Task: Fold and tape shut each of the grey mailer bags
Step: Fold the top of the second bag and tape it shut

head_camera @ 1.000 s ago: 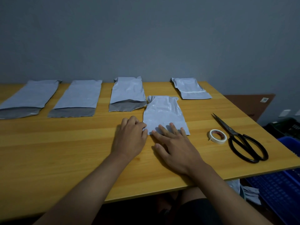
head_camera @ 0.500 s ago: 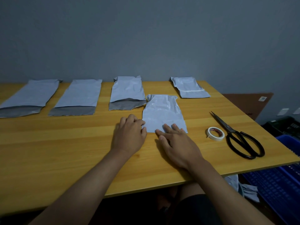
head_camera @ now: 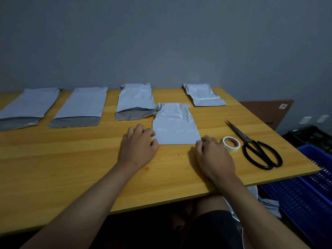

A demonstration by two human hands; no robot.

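A folded grey mailer bag lies flat on the wooden table, its near edge between the two hands. The left hand rests at the near-left corner, fingers loosely curled and touching the edge. The right hand touches the near-right corner with relaxed fingers, beside a tape roll and black scissors. A blue crate sits below the table's right edge; what it holds cannot be made out.

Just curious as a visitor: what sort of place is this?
Probably a small home packing spot: grey mailer bags laid along a wooden table, with tape roll and scissors nearby.
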